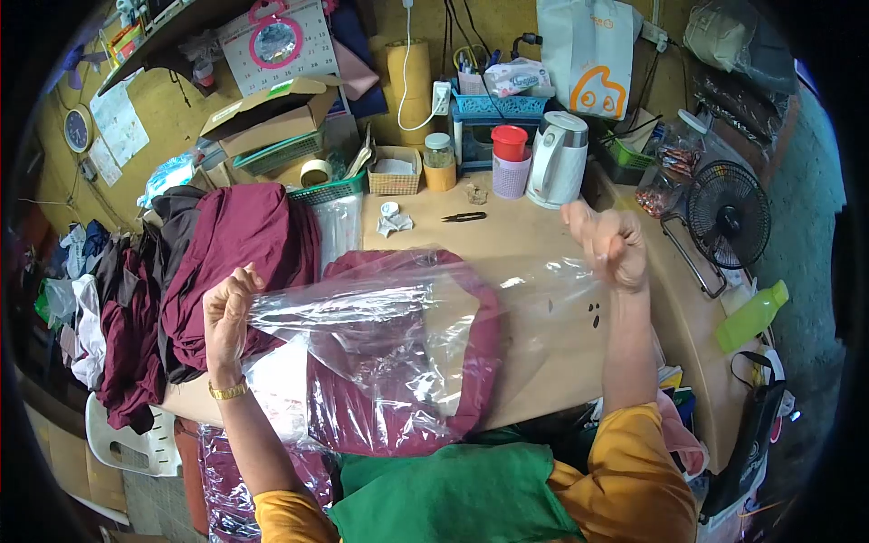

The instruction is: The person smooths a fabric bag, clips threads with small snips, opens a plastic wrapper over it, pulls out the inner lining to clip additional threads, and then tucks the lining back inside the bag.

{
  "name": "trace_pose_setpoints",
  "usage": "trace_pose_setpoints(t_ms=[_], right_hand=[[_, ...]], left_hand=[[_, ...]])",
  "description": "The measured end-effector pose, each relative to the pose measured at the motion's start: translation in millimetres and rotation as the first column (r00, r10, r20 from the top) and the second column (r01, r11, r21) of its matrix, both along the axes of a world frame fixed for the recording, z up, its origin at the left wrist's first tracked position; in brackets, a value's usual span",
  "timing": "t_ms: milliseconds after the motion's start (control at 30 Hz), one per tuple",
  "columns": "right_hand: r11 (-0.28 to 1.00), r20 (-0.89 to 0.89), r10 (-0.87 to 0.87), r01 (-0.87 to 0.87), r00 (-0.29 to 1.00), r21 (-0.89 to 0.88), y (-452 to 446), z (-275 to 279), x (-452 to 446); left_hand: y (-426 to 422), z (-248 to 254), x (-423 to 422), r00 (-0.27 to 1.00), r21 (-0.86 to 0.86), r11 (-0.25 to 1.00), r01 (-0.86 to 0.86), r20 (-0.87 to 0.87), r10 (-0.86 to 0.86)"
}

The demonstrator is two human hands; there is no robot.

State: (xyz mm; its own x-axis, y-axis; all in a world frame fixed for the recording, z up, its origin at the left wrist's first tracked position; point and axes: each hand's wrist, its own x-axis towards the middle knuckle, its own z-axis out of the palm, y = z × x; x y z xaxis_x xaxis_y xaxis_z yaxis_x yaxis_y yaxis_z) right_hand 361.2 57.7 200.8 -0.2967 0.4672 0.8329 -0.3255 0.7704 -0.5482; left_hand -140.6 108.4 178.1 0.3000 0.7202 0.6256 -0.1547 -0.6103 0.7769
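Note:
A clear plastic bag [371, 317] is stretched out between my two hands above the table. My left hand [232, 306], with a gold watch on the wrist, is closed on one end of it. At the other end my right hand [611, 242] is closed on the plastic, held farther back and higher in view. Under and behind the film lies a folded burgundy garment [475, 362], seen partly through it. Something white [279, 376] shows near my left wrist, partly covered by plastic.
Burgundy cloth [235, 244] is heaped on the left. Thread snips [463, 216] and a small white roll [389, 209] lie behind the bag. Along the back are a kettle [558, 161] and baskets [395, 172]. A fan [728, 214] and green bottle [753, 317] are on the right.

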Motion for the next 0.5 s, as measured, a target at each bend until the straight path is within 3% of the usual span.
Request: trace_pose_setpoints(t_ms=[33, 67, 100, 133, 167, 300, 367, 500], right_hand=[[0.991, 0.058, -0.004, 0.012, 0.998, -0.133, -9.7, 5.8, 3.5], [0.991, 0.058, -0.001, 0.009, 0.998, -0.134, -16.8, 16.7, 5.6], [0.942, 0.335, -0.326, 0.335, 0.884, 0.032, -23.4, 28.6, 6.7], [0.781, 0.513, -0.613, 0.562, 0.601, 0.274, -26.1, 35.9, 6.3], [0.711, 0.496, -0.697, 0.594, 0.519, 0.378, -25.3, 37.7, 4.8], [0.705, 0.403, -0.707, 0.627, 0.582, 0.331, -19.9, 22.6, 11.2], [0.76, 0.28, -0.635, 0.646, 0.72, 0.065, -18.9, 12.5, 13.6], [0.79, 0.27, -0.582, 0.612, 0.767, -0.033, -19.8, 13.4, 5.8]], left_hand=[[0.6, -1.0, -1.4, 1.0, 0.005, 1.0, 0.017, -0.027, -0.016], [1.2, -1.6, -3.1, 1.0, 0.005, 1.0, 0.014, -0.027, -0.014], [1.6, -2.0, -5.3, 1.0, 0.012, 1.0, 0.022, 0.018, -0.022], [1.8, -2.0, -7.1, 0.998, 0.02, 0.999, 0.028, 0.063, -0.03], [1.3, -0.8, -6.4, 0.991, 0.044, 0.996, 0.083, 0.104, -0.087], [-2.5, -0.9, 0.4, 0.988, -0.058, 0.998, 0.0, 0.157, 0.009], [-1.1, -1.7, 3.3, 0.989, -0.044, 0.999, 0.017, 0.148, -0.01], [0.0, 0.7, 10.1, 0.984, -0.003, 0.996, 0.09, 0.157, -0.088]])
